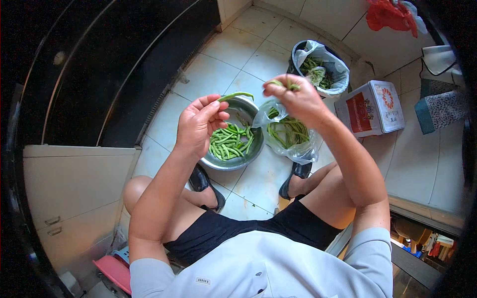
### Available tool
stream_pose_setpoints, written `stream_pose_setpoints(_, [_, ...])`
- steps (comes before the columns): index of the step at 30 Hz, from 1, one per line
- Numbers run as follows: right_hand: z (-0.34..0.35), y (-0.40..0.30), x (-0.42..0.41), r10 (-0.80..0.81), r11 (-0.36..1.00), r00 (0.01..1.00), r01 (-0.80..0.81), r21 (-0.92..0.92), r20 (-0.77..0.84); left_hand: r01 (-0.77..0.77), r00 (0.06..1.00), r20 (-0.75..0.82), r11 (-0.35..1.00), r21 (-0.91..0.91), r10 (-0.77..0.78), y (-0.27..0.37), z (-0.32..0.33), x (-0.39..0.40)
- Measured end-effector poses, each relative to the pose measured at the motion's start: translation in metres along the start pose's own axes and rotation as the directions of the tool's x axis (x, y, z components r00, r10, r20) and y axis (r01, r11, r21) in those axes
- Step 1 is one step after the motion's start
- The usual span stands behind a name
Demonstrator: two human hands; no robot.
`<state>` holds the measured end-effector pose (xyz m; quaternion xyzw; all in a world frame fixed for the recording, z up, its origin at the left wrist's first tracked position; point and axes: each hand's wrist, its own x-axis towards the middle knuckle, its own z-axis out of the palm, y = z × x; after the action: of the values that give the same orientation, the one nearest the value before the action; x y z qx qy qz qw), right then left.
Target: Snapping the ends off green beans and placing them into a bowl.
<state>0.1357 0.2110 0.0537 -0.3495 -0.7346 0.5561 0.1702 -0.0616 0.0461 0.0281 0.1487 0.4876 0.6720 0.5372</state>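
Note:
Between thumb and fingers my left hand pinches one end of a green bean pod, above the rim of a metal basin. Many short green bean pieces lie in that basin on the floor. My right hand, slightly blurred, is closed around some green bean bits and hovers over a clear plastic bag. Long whole green beans fill the bag, which touches or nearly touches the basin's right side.
A dark bin with a white liner holds green scraps behind my right hand. Right of it stands a printed tin box. Black slippers and white floor tiles lie below; a pink plastic basin is at lower left.

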Motion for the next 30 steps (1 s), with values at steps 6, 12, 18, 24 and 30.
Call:
stream_pose_setpoints(6, [0.029, -0.002, -0.008, -0.099, 0.994, 0.994, 0.097, 0.049, 0.054, -0.008, 1.0, 0.025, 0.999, 0.045, 0.007, 0.002, 0.002, 0.004])
stream_pose_setpoints(12, [0.032, -0.007, -0.009, -0.118, 0.978, 0.988, 0.133, -0.163, 0.095, -0.255, 0.966, 0.118, 0.773, 0.581, 0.23, -0.001, 0.004, -0.001])
stream_pose_setpoints(18, [0.05, -0.003, -0.018, -0.447, 0.779, 0.88, 0.472, -0.413, 0.163, -0.616, 0.588, 0.679, -0.3, 0.728, 0.44, -0.001, 0.016, -0.009])
stream_pose_setpoints(24, [0.045, -0.007, -0.014, -0.172, 0.983, 0.964, 0.183, -0.033, 0.205, -0.672, 0.715, 0.523, 0.253, 0.696, 0.464, 0.002, 0.015, -0.011])
stream_pose_setpoints(30, [0.036, -0.022, -0.019, 0.069, 0.953, 0.953, -0.15, 0.263, 0.295, -0.441, 0.897, 0.204, 0.75, 0.493, 0.393, 0.001, 0.016, -0.014])
